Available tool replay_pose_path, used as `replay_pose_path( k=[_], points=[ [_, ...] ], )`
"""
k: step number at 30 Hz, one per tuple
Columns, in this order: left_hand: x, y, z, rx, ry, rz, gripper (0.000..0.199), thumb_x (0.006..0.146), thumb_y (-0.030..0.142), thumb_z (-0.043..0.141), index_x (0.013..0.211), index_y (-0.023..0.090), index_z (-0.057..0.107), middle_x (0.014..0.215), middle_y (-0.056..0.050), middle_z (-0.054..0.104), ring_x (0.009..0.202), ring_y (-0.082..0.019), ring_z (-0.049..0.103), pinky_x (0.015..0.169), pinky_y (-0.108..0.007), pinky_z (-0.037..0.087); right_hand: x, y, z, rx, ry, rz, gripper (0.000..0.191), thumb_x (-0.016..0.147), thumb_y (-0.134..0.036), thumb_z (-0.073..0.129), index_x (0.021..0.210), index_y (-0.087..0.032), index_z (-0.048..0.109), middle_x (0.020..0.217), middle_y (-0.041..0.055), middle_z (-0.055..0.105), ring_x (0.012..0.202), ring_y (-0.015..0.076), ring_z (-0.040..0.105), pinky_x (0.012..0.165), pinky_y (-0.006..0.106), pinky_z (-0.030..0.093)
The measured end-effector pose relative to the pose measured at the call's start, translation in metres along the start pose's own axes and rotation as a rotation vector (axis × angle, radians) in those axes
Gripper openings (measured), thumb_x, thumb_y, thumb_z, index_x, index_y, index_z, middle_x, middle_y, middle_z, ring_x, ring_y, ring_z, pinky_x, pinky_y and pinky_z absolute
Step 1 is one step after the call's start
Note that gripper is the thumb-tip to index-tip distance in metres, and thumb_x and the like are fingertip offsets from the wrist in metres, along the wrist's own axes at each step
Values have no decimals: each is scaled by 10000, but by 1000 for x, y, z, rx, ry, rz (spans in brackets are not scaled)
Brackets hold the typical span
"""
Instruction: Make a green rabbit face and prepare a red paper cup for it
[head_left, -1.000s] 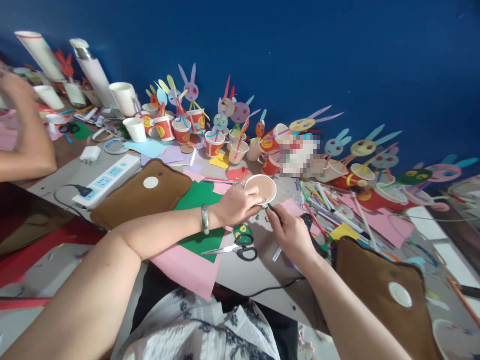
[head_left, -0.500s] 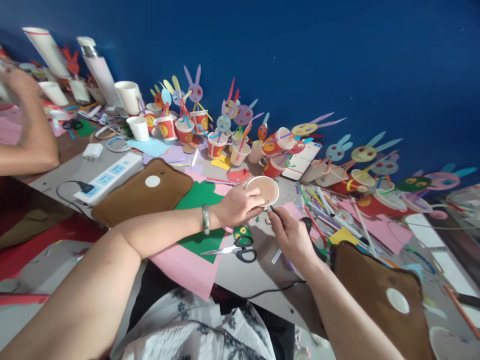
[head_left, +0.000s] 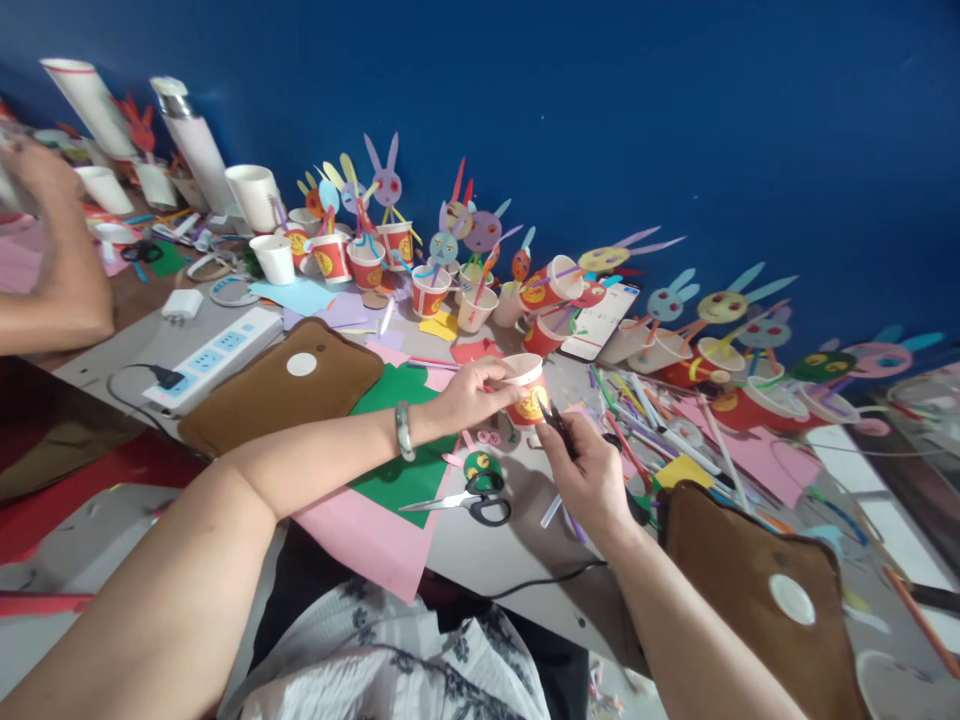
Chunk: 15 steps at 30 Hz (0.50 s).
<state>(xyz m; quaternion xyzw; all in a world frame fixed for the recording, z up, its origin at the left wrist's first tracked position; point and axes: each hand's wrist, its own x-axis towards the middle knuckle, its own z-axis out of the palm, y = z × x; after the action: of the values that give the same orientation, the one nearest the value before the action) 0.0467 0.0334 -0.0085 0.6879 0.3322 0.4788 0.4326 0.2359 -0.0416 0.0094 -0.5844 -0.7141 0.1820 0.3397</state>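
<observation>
My left hand (head_left: 476, 392) grips the rim of a red paper cup (head_left: 529, 402) with a yellow emblem, which stands roughly upright above the table. My right hand (head_left: 589, 465) is closed around a small black tool (head_left: 556, 425); its dark tip meets the right side of the cup, and its exact kind is hard to make out. Just below the cup lie a green round paper face (head_left: 481, 464) and scissors with black handles (head_left: 489, 510). Beneath my left forearm is a sheet of green paper (head_left: 397, 480) over pink paper (head_left: 401, 560).
Cups with paper rabbits (head_left: 431, 290) line the blue wall, with a phone (head_left: 600, 325) among them. Brown pads (head_left: 285, 385) lie on both sides. A power strip (head_left: 217, 355) sits left; loose straws and paper pieces lie right. Another person's arm (head_left: 64, 260) is at far left.
The cup has tilted from showing its open mouth to showing its red printed side. The black tool in my right hand now meets that side. My left hand has shifted to the cup's rim.
</observation>
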Motion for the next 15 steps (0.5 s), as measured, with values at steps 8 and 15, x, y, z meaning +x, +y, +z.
replay_pose_path(
  k=[8, 15],
  points=[
    [-3, 6, 0, -54, -6, -8, 243, 908, 369, 697, 900, 132, 751, 970, -87, 730, 943, -171, 669, 894, -324, 552, -2, -1, -2, -136, 72, -82, 316, 962, -515, 492, 866, -222, 562, 576, -31, 520, 509, 131, 450, 523, 253, 367],
    [-9, 2, 6, -98, -23, -23, 280, 900, 410, 709, 937, 133, 718, 940, -87, 720, 872, -162, 676, 796, -308, 574, -2, 6, 1, -375, 95, -105, 361, 978, -530, 461, 909, -204, 600, 586, 8, 598, 493, 163, 565, 496, 250, 319]
  ],
)
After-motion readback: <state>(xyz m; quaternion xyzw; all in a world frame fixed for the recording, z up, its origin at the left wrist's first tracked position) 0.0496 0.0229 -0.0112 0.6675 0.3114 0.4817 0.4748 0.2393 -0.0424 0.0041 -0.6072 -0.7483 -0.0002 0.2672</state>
